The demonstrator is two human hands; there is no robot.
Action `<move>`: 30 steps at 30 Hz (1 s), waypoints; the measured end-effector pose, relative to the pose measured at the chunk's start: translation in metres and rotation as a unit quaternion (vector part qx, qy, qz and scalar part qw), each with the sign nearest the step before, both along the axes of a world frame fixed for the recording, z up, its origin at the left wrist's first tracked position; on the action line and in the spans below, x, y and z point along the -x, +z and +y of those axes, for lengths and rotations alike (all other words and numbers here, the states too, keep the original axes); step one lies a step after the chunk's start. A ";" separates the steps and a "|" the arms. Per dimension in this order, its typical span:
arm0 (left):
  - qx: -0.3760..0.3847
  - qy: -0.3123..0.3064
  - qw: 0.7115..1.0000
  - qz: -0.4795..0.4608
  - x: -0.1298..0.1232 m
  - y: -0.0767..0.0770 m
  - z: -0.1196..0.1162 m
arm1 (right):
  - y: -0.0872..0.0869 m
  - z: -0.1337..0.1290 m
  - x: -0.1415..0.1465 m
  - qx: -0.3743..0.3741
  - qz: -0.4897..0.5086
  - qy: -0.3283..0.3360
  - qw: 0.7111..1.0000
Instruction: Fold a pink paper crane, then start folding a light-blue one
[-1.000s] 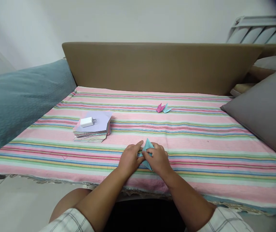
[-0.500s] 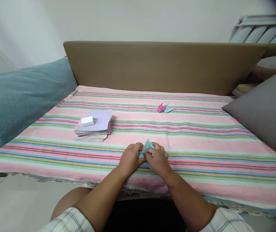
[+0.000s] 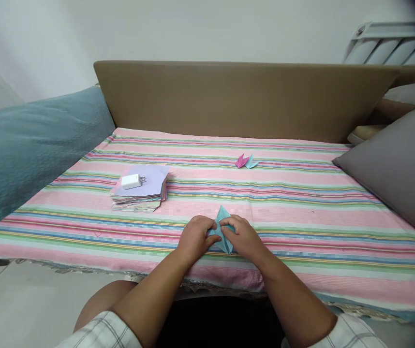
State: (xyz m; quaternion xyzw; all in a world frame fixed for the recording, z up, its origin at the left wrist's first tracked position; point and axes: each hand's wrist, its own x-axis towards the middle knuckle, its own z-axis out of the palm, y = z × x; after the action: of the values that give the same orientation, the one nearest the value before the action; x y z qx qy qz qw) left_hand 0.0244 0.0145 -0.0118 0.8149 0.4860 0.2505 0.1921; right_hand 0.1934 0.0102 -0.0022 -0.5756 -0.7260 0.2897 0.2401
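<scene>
A light-blue piece of folded paper (image 3: 223, 215) lies on the striped cloth right in front of me, its pointed top facing away and a slit showing at its lower end. My left hand (image 3: 197, 237) grips its left side, thumb and fingers closed on the edge. From the right, my right hand (image 3: 243, 237) holds the other side, with thumb and forefinger bent onto the paper's middle. The fingertips of both hands nearly meet over it, hiding part of the folds.
Farther back lie a magenta folded paper (image 3: 242, 161) and a light-blue one (image 3: 251, 162), touching. At left, a white charger plug (image 3: 131, 181) rests on a stack of coloured paper (image 3: 153, 181). A grey cushion (image 3: 399, 174) stands at right; a brown backrest (image 3: 229, 99) closes the back.
My right hand has shifted slightly right and its thumb has drawn back from the left hand. More of the blue paper shows, its lower part now spread wider.
</scene>
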 end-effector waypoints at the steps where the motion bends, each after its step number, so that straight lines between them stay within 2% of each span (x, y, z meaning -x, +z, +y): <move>1: -0.001 -0.001 1.000 -0.003 0.000 0.000 0.000 | 0.001 0.000 -0.002 -0.005 0.022 0.007 1.000; 7: -0.009 -0.001 1.000 0.009 0.000 0.000 0.000 | 0.003 -0.001 -0.010 0.000 0.061 -0.003 0.998; 14: -0.028 -0.018 0.999 0.027 0.001 0.000 0.000 | -0.001 -0.001 -0.016 -0.034 -0.003 0.045 0.998; 23: -0.030 -0.002 0.999 0.022 0.000 -0.002 0.000 | -0.006 -0.005 -0.009 -0.058 -0.030 0.023 0.998; 26: -0.024 0.004 1.000 0.015 0.000 0.000 -0.001 | -0.007 -0.004 -0.008 -0.060 -0.030 0.032 0.997; 30: -0.013 -0.018 1.000 0.015 0.000 0.007 -0.004 | -0.007 -0.002 -0.011 -0.065 -0.010 0.039 0.997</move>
State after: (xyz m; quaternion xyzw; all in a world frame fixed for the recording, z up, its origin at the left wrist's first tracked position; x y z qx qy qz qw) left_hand 0.0245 0.0107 -0.0050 0.8297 0.4706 0.2410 0.1791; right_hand 0.2040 0.0087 -0.0088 -0.5330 -0.7676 0.2448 0.2585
